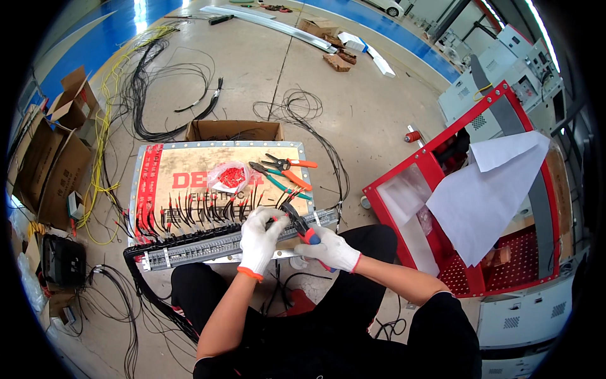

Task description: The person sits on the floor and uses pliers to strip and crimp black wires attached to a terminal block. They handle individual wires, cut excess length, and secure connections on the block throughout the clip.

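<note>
My left hand (pixel 259 240), in a white glove with an orange cuff, pinches a black wire at the right end of a row; its fingertips partly hide it. My right hand (pixel 333 250), gloved too, grips crimping pliers (pixel 304 227) with red and blue handles, their jaws close to my left fingertips. Under my left hand runs a grey terminal strip (pixel 202 248) on a rail, with a black wire bundle along its far side. Many short black wires (pixel 189 211) stand up from it, several with red tips. Beyond them lies a clear bag of small red terminals (pixel 230 177).
The work lies on a wooden crate lid (pixel 189 163) with metal edging. Teal-handled pliers (pixel 281 185) and orange-handled wire strippers (pixel 287 167) rest on it. A red metal frame (pixel 404 183) with white sheets stands right; cardboard boxes (pixel 57 170) and cables (pixel 142 95) lie left.
</note>
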### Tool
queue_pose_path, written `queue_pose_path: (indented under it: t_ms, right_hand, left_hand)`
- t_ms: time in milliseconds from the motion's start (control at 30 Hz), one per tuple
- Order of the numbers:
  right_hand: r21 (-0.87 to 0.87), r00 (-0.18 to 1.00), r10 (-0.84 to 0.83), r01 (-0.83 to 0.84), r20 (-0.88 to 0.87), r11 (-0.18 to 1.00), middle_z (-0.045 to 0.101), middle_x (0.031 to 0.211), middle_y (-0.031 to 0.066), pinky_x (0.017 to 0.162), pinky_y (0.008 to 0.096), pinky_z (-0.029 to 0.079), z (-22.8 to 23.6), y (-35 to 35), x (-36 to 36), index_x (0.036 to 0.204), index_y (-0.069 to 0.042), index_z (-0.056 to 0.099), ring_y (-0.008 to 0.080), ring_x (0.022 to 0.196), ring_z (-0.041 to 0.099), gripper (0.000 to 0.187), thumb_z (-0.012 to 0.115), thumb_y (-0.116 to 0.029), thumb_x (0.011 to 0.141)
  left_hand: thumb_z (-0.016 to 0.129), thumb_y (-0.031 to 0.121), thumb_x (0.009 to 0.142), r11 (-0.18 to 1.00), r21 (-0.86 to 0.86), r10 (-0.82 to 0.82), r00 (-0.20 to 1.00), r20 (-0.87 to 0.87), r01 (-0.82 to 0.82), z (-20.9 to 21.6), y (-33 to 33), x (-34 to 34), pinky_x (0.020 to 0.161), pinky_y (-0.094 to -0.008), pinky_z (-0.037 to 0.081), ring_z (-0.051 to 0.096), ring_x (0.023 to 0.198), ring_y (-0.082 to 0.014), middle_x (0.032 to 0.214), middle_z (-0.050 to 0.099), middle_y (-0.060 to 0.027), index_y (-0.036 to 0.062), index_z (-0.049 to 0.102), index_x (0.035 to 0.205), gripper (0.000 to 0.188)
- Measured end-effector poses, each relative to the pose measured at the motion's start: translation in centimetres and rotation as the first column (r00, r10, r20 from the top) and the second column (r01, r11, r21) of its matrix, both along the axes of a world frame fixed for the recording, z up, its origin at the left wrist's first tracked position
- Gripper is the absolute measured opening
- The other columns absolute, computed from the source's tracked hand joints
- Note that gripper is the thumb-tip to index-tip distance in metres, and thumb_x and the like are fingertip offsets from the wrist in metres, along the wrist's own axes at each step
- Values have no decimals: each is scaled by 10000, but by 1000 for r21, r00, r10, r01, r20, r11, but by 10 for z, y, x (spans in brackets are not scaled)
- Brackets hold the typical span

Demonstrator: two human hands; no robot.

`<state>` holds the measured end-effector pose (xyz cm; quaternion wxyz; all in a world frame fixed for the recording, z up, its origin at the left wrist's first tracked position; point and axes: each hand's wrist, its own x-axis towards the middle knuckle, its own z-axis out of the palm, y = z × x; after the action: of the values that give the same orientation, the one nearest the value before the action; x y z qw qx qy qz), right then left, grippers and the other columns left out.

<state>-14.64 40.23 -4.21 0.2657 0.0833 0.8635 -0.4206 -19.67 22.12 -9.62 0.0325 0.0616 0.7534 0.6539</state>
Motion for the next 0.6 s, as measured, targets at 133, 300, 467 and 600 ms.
queue_pose_path:
  t_ms: [133,300,467,600]
  right_hand:
    - [-494,922,-197,348,333,797,646,1095,104,852,328,509,-4,4,12,1262,11,523,181,985,640,524,723,-286,879]
    - [-680,858,-186,496,478,540,604,1179,68,944,290,457,-25,10,40,1310,-16,538,132,1076,564,542,731,-284,880]
    - [-496,874,-201,426,444,757,604,1077,58,873,268,443,-1,1,37,1281,-3,555,124,1009,543,606,768,-362,841]
    - [-468,939,-172,300,297,831,599,926,57,709,259,455,-2,1,22,1190,20,576,117,826,551,658,786,-454,786]
  left_hand:
    - [737,125,814,998,60,26,997,78,-31,2,-3,1,800,-328,509,660,884,-207,955,694,-118,22,720,994,208]
    - [689,118,883,963,237,97,984,147,-131,-5,-1,2,796,-288,516,651,859,-147,972,688,-98,-2,660,1103,252]
    - [656,107,915,964,205,146,983,111,-166,-16,-3,0,796,-287,502,627,845,-139,923,672,-79,-8,656,1044,173]
    - [658,96,906,955,255,115,980,163,-154,1,1,2,802,-291,494,622,861,-151,935,655,-82,1,682,1045,170]
